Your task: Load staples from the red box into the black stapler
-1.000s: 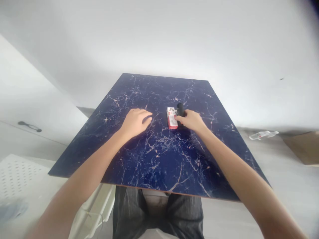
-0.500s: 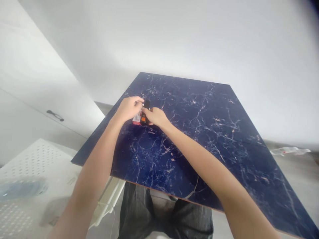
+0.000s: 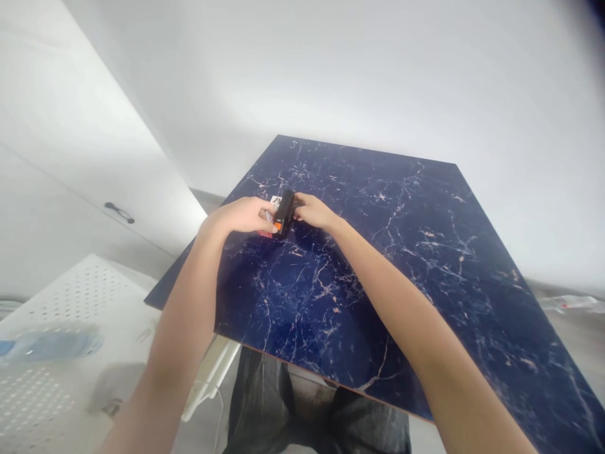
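Toward the far left of the dark blue marbled tabletop [image 3: 359,252] is a black oblong object with an orange patch [image 3: 286,206]; its exact kind is too small to make out. My left hand [image 3: 246,215] is closed on its near left side, thumb by the orange patch. From the other side, my right hand [image 3: 312,210] pinches the black object's right edge near the far end. A small white and red box [image 3: 276,200] lies just left of it, partly hidden beneath my left fingers.
A white perforated surface [image 3: 85,296] with a clear plastic bottle [image 3: 57,345] stands at the lower left. Behind it is a white cabinet with a dark handle [image 3: 120,212]. Crumpled clear plastic [image 3: 574,304] lies beyond the table's right edge.
My left hand has moved from the small box's far end down to the black object's near end. My right hand has shifted to its right side. The black object now tilts slightly rightward.
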The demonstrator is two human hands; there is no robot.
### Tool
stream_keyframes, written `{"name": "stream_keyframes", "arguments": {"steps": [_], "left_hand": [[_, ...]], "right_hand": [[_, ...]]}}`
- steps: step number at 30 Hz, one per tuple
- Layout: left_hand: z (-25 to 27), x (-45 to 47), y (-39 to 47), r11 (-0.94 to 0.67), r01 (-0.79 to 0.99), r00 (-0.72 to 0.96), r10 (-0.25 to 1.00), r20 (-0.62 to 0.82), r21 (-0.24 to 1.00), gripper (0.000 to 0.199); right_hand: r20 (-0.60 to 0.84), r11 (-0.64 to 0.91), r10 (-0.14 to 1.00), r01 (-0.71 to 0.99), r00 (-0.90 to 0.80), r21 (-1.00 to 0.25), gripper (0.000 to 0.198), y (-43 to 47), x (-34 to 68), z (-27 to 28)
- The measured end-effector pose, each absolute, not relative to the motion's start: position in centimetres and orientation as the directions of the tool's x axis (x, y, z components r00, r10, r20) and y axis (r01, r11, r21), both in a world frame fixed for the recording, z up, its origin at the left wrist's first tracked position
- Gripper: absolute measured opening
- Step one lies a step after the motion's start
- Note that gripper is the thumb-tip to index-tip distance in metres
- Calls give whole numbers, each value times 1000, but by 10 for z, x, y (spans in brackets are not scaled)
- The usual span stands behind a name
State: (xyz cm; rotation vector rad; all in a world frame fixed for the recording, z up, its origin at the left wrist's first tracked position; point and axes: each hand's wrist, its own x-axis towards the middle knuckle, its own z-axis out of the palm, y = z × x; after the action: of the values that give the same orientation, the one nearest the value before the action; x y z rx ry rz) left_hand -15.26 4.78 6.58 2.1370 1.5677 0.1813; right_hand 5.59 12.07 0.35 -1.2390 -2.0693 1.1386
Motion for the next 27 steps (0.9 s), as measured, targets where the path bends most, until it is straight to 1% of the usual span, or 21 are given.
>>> {"name": "stream_keyframes", "arguments": {"steps": [3, 5, 7, 9, 12, 16, 19, 21, 24, 27], "left_hand": [[62, -162, 52, -257, 873, 328, 938, -109, 414, 28], [61, -161, 52, -287, 858, 357, 930, -93, 426, 28], [64, -157, 49, -302, 827, 406, 904, -132, 475, 30], [69, -150, 46, -280, 817, 425, 883, -199, 504, 33], [75, -141, 43, -205, 850, 377, 879, -291, 485, 33], [75, -134, 43, -133, 876, 304, 898, -317, 464, 31], [71, -127, 41, -177, 913, 288, 918, -273, 368, 29], [67, -121, 40, -193, 934, 264, 941, -214, 301, 34], [63, -113, 38, -135, 957, 168, 979, -112, 259, 42], [63, -116, 38, -94, 969, 119, 988, -98, 227, 36]], "right_hand": [[-24, 209, 849, 377, -527, -902, 37, 124, 58, 0], [-27, 176, 843, 323, -537, -930, 34, 128, 58, -3], [-31, 149, 841, 286, -540, -946, 32, 131, 57, -5], [-36, 129, 841, 264, -539, -956, 29, 133, 55, -7], [-46, 106, 844, 251, -534, -962, 25, 136, 53, -8], [-65, 76, 855, 249, -514, -965, 28, 141, 54, -7], [-88, 53, 870, 269, -486, -962, 27, 148, 54, -6], [-93, 53, 879, 289, -468, -956, 26, 154, 53, -6], [-76, 83, 898, 336, -433, -938, 20, 164, 50, -8], [-44, 129, 921, 408, -387, -904, 13, 173, 51, -13]]}}
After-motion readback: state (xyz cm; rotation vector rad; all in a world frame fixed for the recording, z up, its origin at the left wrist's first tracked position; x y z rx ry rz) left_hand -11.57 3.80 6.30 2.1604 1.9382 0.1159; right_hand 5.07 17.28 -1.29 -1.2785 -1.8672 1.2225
